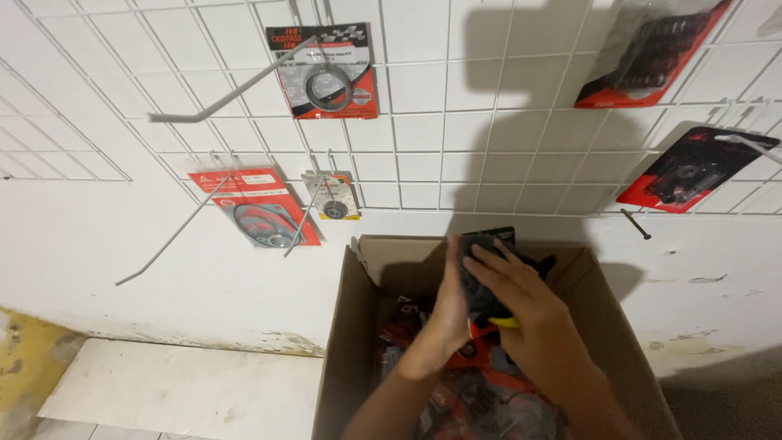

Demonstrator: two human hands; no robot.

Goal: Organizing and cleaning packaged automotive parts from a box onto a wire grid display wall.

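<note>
Just right of the frame's centre, both hands grip a dark packaged part, holding it above the open cardboard box. The left hand presses flat against its left side, and the right hand wraps its front and right side, fingers spread across the face. The packet stands roughly upright, its long axis running from the lower frame toward the top, top edge pointing at the white wire grid on the wall above. It sits between the palms, so neither hand is nearer. A yellow strip shows at its lower edge. More red-and-black packets fill the box below; similar carded parts hang on hooks at upper centre and upper right.
</note>
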